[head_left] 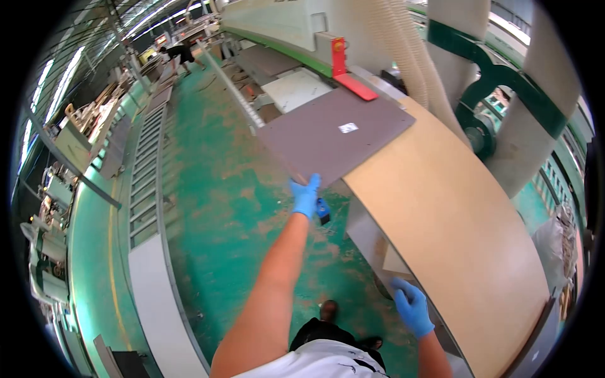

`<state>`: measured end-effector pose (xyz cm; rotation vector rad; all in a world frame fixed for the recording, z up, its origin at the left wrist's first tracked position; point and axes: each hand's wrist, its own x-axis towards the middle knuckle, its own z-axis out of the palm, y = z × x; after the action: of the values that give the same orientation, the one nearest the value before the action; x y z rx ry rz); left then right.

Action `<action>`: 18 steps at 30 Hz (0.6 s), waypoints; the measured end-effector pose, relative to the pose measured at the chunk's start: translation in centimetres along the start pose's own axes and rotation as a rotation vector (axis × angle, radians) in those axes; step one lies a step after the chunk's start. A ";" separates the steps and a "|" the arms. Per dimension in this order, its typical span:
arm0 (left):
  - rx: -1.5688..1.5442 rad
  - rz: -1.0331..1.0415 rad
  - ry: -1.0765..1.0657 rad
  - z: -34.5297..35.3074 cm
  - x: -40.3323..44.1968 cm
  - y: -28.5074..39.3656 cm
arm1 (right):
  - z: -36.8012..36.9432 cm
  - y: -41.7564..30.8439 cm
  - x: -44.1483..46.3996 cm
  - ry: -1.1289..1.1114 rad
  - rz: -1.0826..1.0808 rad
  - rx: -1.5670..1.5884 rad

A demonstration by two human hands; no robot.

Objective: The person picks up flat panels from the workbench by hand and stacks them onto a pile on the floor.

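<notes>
A flat grey-brown panel [334, 135] with a small white label [348, 128] lies partly on the tan work table [454, 220] and reaches under the machine beside it. My left hand [305, 196], in a blue glove, grips the panel's near left corner, with some fingers hidden by the edge. My right hand [413, 307], also gloved in blue, hangs beside the table's left edge. Its fingers are loosely bent and apart, with nothing seen in them. A red bracket [353, 82] on the machine stands over the panel's far edge.
The long white and green machine [271, 25] runs away ahead. Ribbed hoses and pale ducts [529, 94] stand at right. A roller conveyor [148, 170] lines the left side of the green floor [217, 214]. Farther back, another person [179, 55] bends over.
</notes>
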<state>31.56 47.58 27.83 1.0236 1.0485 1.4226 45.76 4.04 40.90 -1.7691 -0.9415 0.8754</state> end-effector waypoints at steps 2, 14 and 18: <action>0.113 -0.130 0.045 1.1 -4.7 5.7 | 3.6 1.1 3.3 -0.037 0.042 0.271; 0.031 -0.204 -0.270 -0.5 -20.3 5.5 | 12.9 1.7 19.5 -0.246 0.351 1.289; -0.141 -0.729 -0.109 -8.4 -20.5 4.4 | 11.6 -0.9 17.9 -0.147 0.372 1.365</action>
<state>24.19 26.22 28.90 0.5188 1.0729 0.8174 43.63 24.48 35.15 -0.6605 0.0544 1.4097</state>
